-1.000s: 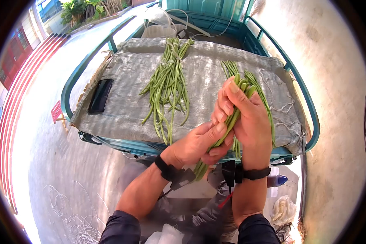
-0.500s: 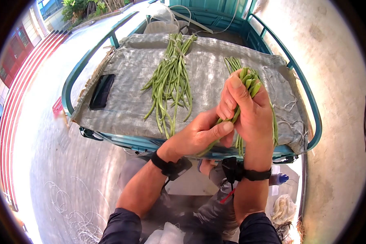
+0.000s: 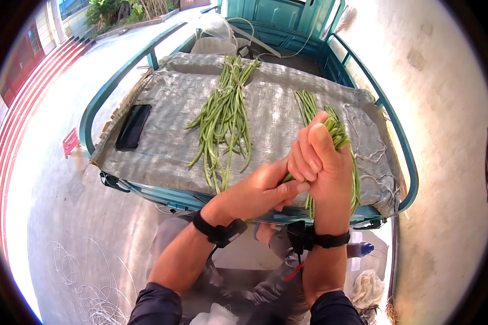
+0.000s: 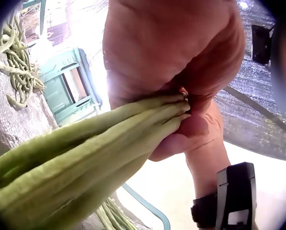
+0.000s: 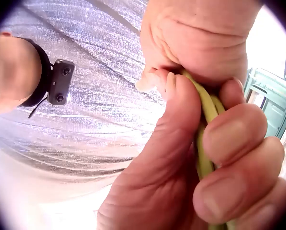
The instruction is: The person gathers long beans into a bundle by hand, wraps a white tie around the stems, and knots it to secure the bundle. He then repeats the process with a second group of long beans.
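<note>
My right hand (image 3: 325,168) grips a small bunch of long green beans (image 3: 339,132), whose ends poke out above the fist. Just below it, my left hand (image 3: 255,189) holds the same bunch, its thumb up against the right hand. Up close in the left wrist view, thick bean pods (image 4: 85,158) run into the hands. The right wrist view has curled fingers (image 5: 234,139) round the pods. Behind the right hand lies a second bunch of long beans (image 3: 307,105) on the grey cover (image 3: 173,119). A tied bundle of long beans (image 3: 222,114) rests at the cover's middle.
A dark phone (image 3: 134,127) lies at the cover's left. White string (image 3: 371,157) is strewn on the right. The teal cart's rails (image 3: 106,89) flank both sides, with a clear bucket (image 3: 214,45) behind. Below are a blue-capped bottle (image 3: 363,249) and a pink stool (image 3: 70,142).
The bean ends that hung below my left hand no longer show there. My right fist now covers more of the bunch, and both hands have drawn closer together. The head view has shifted slightly.
</note>
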Available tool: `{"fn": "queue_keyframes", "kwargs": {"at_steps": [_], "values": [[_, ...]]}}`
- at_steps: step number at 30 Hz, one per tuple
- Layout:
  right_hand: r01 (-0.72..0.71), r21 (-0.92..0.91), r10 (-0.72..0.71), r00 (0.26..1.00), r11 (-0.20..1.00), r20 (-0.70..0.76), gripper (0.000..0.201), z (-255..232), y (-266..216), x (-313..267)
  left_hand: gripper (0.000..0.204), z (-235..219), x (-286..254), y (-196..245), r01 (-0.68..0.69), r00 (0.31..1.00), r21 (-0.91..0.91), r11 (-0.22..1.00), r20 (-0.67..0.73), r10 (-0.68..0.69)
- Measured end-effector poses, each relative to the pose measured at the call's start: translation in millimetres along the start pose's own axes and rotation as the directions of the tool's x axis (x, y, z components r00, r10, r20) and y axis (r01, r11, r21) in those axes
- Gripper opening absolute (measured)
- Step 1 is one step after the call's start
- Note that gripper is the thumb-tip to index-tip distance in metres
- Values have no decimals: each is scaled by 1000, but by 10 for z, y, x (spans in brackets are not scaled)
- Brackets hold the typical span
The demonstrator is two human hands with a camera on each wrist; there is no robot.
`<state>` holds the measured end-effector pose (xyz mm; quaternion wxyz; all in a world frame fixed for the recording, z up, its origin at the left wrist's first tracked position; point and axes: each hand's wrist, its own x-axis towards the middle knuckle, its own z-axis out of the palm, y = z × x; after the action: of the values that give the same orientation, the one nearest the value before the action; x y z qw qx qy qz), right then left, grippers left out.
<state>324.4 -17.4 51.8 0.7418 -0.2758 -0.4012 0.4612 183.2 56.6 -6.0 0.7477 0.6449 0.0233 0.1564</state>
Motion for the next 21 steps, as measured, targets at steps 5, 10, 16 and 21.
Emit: {"fn": "queue_keyframes", "kwargs": {"at_steps": [5,10,16,21], "values": [[25,-100,-25,1000,995,3,30,54,24,8,45,-83,16,6,-118,993,93,989,18,117],[58,-170,-49,997,984,54,29,100,125,-5,69,-156,47,-58,-262,951,199,944,-110,288],[120,-297,-99,992,947,84,25,110,152,6,64,-79,-45,105,-138,989,45,989,-38,140],[188,-483,-161,982,855,96,24,86,107,28,57,-54,-39,141,-111,994,-109,988,-8,111]]}}
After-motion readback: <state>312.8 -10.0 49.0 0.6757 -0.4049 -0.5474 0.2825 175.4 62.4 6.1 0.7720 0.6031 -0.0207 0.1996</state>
